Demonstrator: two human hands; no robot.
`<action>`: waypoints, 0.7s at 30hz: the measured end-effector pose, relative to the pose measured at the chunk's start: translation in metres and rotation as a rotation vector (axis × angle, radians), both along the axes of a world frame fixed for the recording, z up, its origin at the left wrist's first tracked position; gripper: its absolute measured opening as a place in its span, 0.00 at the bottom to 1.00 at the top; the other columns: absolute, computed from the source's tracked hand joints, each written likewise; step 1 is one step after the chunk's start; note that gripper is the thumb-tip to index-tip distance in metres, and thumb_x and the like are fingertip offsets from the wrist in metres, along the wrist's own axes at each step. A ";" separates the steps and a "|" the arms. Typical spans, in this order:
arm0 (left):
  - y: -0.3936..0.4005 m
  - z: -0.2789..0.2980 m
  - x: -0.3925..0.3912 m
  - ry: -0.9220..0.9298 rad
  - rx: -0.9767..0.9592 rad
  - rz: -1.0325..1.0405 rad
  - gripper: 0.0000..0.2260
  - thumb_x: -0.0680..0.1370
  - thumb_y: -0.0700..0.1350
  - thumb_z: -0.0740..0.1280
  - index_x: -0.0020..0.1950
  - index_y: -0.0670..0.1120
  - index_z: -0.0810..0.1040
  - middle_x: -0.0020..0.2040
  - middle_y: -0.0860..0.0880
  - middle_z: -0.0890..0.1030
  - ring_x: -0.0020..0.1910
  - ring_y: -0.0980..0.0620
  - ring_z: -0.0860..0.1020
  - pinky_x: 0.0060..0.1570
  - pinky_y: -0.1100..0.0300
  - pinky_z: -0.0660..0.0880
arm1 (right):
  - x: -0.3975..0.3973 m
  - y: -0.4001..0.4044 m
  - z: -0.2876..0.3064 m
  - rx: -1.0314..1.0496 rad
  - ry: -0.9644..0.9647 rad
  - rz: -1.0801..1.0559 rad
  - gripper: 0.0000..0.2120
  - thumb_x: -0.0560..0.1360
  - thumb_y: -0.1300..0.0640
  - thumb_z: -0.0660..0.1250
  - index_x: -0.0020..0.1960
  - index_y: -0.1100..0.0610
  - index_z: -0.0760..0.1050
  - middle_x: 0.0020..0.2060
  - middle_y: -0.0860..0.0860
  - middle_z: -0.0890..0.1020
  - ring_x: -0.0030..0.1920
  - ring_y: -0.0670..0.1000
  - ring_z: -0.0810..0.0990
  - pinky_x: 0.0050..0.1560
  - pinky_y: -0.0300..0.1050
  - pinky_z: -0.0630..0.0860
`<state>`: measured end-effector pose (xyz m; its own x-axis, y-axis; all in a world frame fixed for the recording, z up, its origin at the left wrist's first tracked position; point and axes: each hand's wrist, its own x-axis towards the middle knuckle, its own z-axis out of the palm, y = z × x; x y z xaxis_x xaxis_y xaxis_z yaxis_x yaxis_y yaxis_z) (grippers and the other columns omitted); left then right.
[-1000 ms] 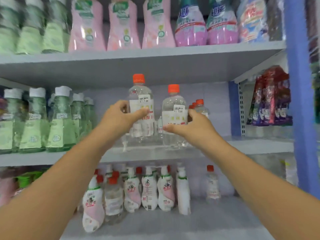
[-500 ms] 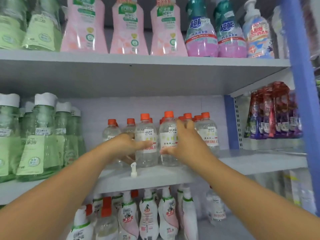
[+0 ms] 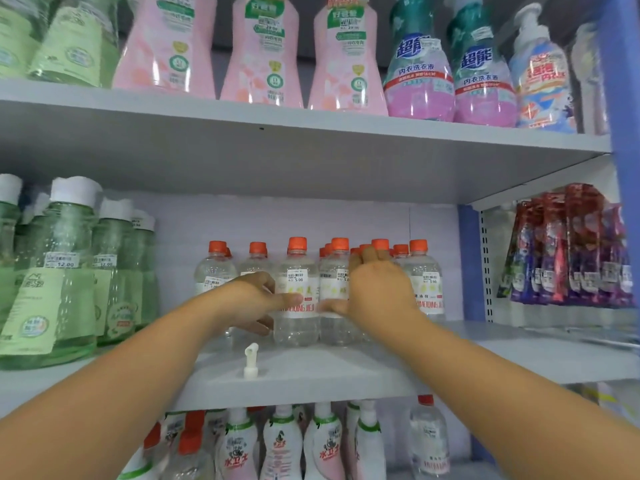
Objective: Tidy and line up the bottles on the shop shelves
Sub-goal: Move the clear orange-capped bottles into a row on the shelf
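Note:
Several clear bottles with orange caps stand grouped on the middle shelf point(image 3: 346, 375). My left hand point(image 3: 251, 301) curls round the front clear bottle point(image 3: 297, 289), thumb across its label. My right hand point(image 3: 375, 292) grips the neighbouring clear bottle point(image 3: 334, 282), thumb low on its front, fingers reaching up behind near the caps. Both bottles stand upright on the shelf, side by side. Further orange-capped bottles point(image 3: 424, 271) stand behind and to the right.
A loose white pump nozzle point(image 3: 250, 360) stands on the shelf in front of the bottles. Tall green bottles point(image 3: 62, 271) fill the left. Pink and purple detergent bottles point(image 3: 263, 53) line the top shelf. Pouches point(image 3: 568, 244) hang at right; white bottles point(image 3: 280, 445) sit below.
The two held bottles came down from a raised position and now stand among the group at the shelf's back. Both hands moved forward with them; the view tilted upward.

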<state>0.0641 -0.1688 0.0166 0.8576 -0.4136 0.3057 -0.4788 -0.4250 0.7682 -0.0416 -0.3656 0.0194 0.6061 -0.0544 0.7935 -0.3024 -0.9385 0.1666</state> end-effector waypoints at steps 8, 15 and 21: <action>-0.004 -0.013 0.005 -0.132 -0.002 0.018 0.27 0.69 0.63 0.79 0.62 0.55 0.76 0.56 0.53 0.83 0.47 0.53 0.86 0.45 0.54 0.86 | 0.010 -0.031 0.079 0.230 0.152 0.254 0.27 0.81 0.35 0.58 0.75 0.48 0.71 0.67 0.45 0.80 0.69 0.55 0.73 0.70 0.52 0.69; -0.002 -0.017 0.009 -0.117 -0.052 -0.025 0.24 0.69 0.59 0.80 0.61 0.57 0.77 0.55 0.55 0.86 0.48 0.56 0.87 0.50 0.54 0.85 | 0.037 -0.039 0.069 0.401 0.172 0.369 0.20 0.79 0.38 0.66 0.65 0.47 0.79 0.58 0.46 0.82 0.56 0.52 0.79 0.58 0.49 0.77; -0.002 -0.016 0.008 -0.084 -0.048 -0.043 0.23 0.71 0.58 0.80 0.63 0.56 0.77 0.56 0.55 0.86 0.50 0.55 0.87 0.54 0.54 0.84 | 0.043 -0.040 0.070 0.418 0.151 0.372 0.19 0.79 0.38 0.67 0.62 0.49 0.79 0.51 0.46 0.81 0.51 0.52 0.79 0.49 0.47 0.75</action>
